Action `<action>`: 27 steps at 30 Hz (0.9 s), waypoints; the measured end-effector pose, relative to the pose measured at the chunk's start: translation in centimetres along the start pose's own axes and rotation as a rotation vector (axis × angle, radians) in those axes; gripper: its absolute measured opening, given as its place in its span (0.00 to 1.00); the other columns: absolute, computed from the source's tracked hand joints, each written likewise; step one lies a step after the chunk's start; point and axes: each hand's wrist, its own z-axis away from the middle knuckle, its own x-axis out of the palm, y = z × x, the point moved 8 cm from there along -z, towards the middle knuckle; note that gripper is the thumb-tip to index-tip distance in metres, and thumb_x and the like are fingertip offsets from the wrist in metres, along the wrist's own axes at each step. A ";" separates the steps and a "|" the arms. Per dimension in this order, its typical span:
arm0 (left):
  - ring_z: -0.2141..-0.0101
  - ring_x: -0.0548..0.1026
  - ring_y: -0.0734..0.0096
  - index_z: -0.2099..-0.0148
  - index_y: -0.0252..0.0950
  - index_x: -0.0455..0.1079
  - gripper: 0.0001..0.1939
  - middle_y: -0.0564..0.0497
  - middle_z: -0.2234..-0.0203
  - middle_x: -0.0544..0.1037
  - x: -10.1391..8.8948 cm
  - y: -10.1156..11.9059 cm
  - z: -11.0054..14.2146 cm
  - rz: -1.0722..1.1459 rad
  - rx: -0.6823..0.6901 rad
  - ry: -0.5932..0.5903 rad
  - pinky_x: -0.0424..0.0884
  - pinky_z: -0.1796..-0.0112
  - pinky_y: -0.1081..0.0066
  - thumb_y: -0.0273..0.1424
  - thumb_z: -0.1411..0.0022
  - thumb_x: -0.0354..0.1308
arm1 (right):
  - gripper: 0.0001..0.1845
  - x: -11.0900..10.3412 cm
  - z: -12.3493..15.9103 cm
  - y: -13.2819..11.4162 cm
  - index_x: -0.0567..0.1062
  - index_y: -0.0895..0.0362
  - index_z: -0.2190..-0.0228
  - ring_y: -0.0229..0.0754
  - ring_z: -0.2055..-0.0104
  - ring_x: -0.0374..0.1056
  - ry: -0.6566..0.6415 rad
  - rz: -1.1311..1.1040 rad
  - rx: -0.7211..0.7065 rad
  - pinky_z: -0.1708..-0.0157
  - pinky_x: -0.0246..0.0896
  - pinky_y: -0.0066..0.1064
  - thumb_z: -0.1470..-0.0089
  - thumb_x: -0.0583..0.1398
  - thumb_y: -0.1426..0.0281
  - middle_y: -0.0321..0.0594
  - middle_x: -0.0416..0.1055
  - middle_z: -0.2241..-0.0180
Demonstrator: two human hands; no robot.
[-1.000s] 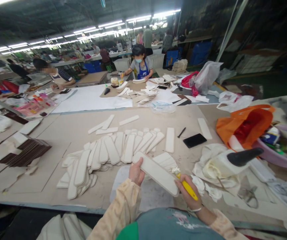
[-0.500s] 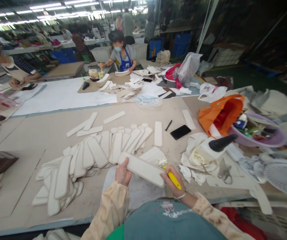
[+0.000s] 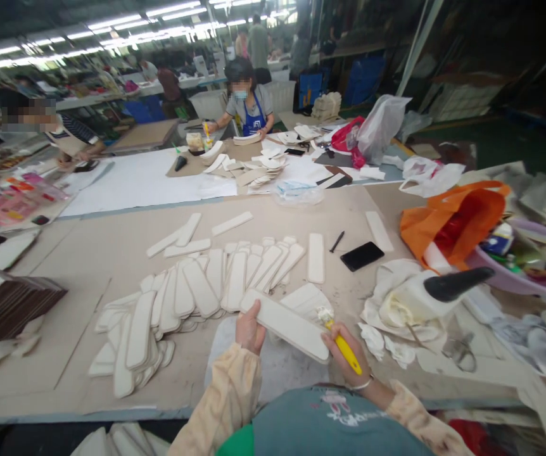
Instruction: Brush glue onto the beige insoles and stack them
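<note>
My left hand (image 3: 250, 329) is closed on the left end of a long off-white rounded strip (image 3: 285, 324), thumb on top. My right hand (image 3: 351, 364) is wrapped round a brush with a yellow handle (image 3: 345, 347); its bristle end carries white stuff. That hand's fingertips also touch the strip's right end. The strip is tilted, its right end nearer to me, above a pale sheet (image 3: 220, 354). Beyond it lies a large spread of similar strips (image 3: 201, 285), overlapping in rows. A few more white pieces (image 3: 304, 297) lie just behind the brush.
To the right are a black phone (image 3: 362, 256), a black pen-like tool (image 3: 336, 241), a white bottle with a black nozzle (image 3: 406, 297) and an orange bag (image 3: 425, 221). Brown stacked sheets (image 3: 21, 304) stand at left. Across the table a co-worker (image 3: 249, 111) sits among white pieces.
The whole view has shifted, so things appear further right. Both hands keep their hold on the strip and brush, with little movement between them.
</note>
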 end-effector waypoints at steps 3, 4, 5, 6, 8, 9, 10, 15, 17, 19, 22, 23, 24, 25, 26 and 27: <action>0.60 0.80 0.61 0.57 0.32 0.74 0.13 0.46 0.70 0.82 0.6 0.4 0.3 0.012 0.020 -0.038 0.73 0.52 0.63 0.19 0.46 0.60 | 0.19 -0.1 0.0 0.5 0.60 0.52 0.74 0.39 0.76 0.55 0.006 -0.008 0.032 0.75 0.54 0.31 0.47 0.58 0.53 0.30 0.54 0.78; 0.60 0.80 0.61 0.57 0.32 0.74 0.12 0.46 0.70 0.82 0.7 0.6 0.4 0.017 0.024 -0.050 0.73 0.52 0.62 0.20 0.46 0.60 | 0.19 -0.2 0.0 0.7 0.59 0.52 0.74 0.39 0.76 0.55 0.010 -0.024 0.046 0.75 0.54 0.31 0.48 0.59 0.52 0.30 0.54 0.78; 0.60 0.80 0.60 0.58 0.31 0.74 0.12 0.45 0.70 0.82 0.9 0.7 0.5 0.023 0.026 -0.059 0.73 0.52 0.62 0.21 0.46 0.61 | 0.20 -0.2 0.0 0.9 0.59 0.52 0.74 0.39 0.76 0.55 0.019 -0.044 0.064 0.76 0.54 0.31 0.49 0.59 0.51 0.30 0.54 0.78; 0.61 0.80 0.60 0.58 0.31 0.74 0.11 0.45 0.69 0.82 1.0 0.9 0.6 0.029 0.026 -0.065 0.73 0.52 0.61 0.22 0.46 0.61 | 0.21 -0.2 0.0 1.2 0.58 0.52 0.73 0.39 0.77 0.55 0.030 -0.066 0.086 0.76 0.54 0.31 0.50 0.60 0.50 0.30 0.54 0.78; 0.61 0.80 0.60 0.60 0.30 0.74 0.09 0.43 0.68 0.82 1.0 1.2 0.7 0.044 0.018 -0.064 0.74 0.53 0.61 0.26 0.44 0.61 | 0.22 -0.2 0.1 1.7 0.58 0.51 0.72 0.38 0.78 0.54 0.045 -0.094 0.118 0.78 0.53 0.30 0.51 0.60 0.50 0.29 0.54 0.78; 0.61 0.80 0.59 0.60 0.29 0.73 0.08 0.42 0.68 0.81 0.9 1.3 0.7 0.050 0.011 -0.060 0.74 0.53 0.61 0.28 0.43 0.60 | 0.22 -0.1 0.2 1.8 0.58 0.51 0.72 0.38 0.78 0.54 0.043 -0.095 0.118 0.78 0.53 0.30 0.51 0.61 0.50 0.29 0.54 0.78; 0.61 0.80 0.59 0.61 0.29 0.73 0.09 0.42 0.68 0.81 0.9 1.4 0.6 0.055 0.002 -0.056 0.74 0.53 0.61 0.30 0.42 0.60 | 0.22 0.0 0.3 1.8 0.58 0.51 0.72 0.38 0.78 0.54 0.036 -0.089 0.107 0.78 0.53 0.30 0.51 0.61 0.50 0.29 0.54 0.78; 0.60 0.79 0.57 0.62 0.28 0.73 0.08 0.40 0.69 0.81 0.2 1.4 -0.4 0.065 -0.037 -0.037 0.75 0.54 0.61 0.29 0.41 0.59 | 0.21 0.2 0.4 0.9 0.58 0.51 0.74 0.39 0.79 0.54 0.029 -0.020 0.065 0.78 0.53 0.31 0.50 0.60 0.50 0.30 0.53 0.79; 0.58 0.79 0.57 0.62 0.29 0.73 0.08 0.40 0.67 0.81 -0.2 1.0 -0.5 0.069 -0.039 -0.029 0.75 0.54 0.61 0.30 0.41 0.59 | 0.20 0.0 0.4 0.7 0.59 0.51 0.73 0.39 0.79 0.54 0.050 -0.004 0.070 0.78 0.54 0.32 0.51 0.60 0.51 0.30 0.54 0.79; 0.57 0.78 0.58 0.60 0.31 0.72 0.09 0.41 0.65 0.81 -0.5 0.0 0.0 0.064 -0.040 -0.026 0.74 0.54 0.62 0.29 0.44 0.61 | 0.20 0.1 0.4 0.6 0.59 0.51 0.73 0.40 0.78 0.55 0.049 0.006 0.067 0.78 0.55 0.32 0.51 0.61 0.52 0.30 0.54 0.79; 0.56 0.78 0.56 0.57 0.32 0.71 0.16 0.41 0.65 0.81 -0.9 -2.5 0.9 0.007 -0.077 -0.033 0.74 0.54 0.61 0.24 0.50 0.65 | 0.19 0.8 -0.1 0.7 0.60 0.51 0.73 0.39 0.78 0.56 -0.002 0.005 0.035 0.77 0.56 0.32 0.50 0.62 0.53 0.30 0.54 0.79; 0.57 0.78 0.56 0.56 0.33 0.71 0.18 0.41 0.65 0.81 -1.1 -3.4 1.2 -0.024 -0.094 -0.037 0.74 0.54 0.60 0.23 0.52 0.65 | 0.18 1.2 -0.2 0.8 0.60 0.51 0.73 0.39 0.78 0.56 -0.018 -0.002 0.027 0.76 0.57 0.32 0.50 0.62 0.54 0.30 0.54 0.78; 0.57 0.78 0.55 0.55 0.33 0.70 0.19 0.41 0.65 0.81 -1.3 -3.9 1.3 -0.061 -0.107 -0.041 0.74 0.55 0.60 0.22 0.53 0.65 | 0.18 1.5 -0.3 0.9 0.60 0.51 0.73 0.39 0.77 0.56 -0.034 -0.021 0.025 0.76 0.57 0.32 0.49 0.61 0.54 0.30 0.54 0.78; 0.58 0.78 0.56 0.55 0.34 0.70 0.20 0.42 0.65 0.81 -1.5 -4.2 1.3 -0.103 -0.115 -0.044 0.74 0.55 0.59 0.23 0.53 0.65 | 0.18 2.0 -0.4 1.1 0.60 0.51 0.73 0.39 0.77 0.58 -0.066 -0.062 0.039 0.75 0.59 0.31 0.49 0.61 0.54 0.31 0.56 0.78; 0.58 0.78 0.56 0.54 0.34 0.69 0.21 0.42 0.64 0.80 -1.8 -4.1 1.1 -0.151 -0.118 -0.049 0.74 0.55 0.59 0.23 0.53 0.64 | 0.18 2.4 -0.3 1.3 0.60 0.51 0.73 0.39 0.76 0.60 -0.105 -0.115 0.068 0.75 0.60 0.32 0.48 0.61 0.54 0.31 0.58 0.78; 0.58 0.78 0.57 0.54 0.35 0.69 0.20 0.43 0.64 0.80 -2.1 -3.5 0.8 -0.204 -0.117 -0.055 0.73 0.55 0.60 0.24 0.52 0.64 | 0.18 2.8 -0.3 1.5 0.60 0.51 0.73 0.40 0.75 0.63 -0.140 -0.172 0.102 0.73 0.62 0.32 0.48 0.60 0.54 0.32 0.61 0.78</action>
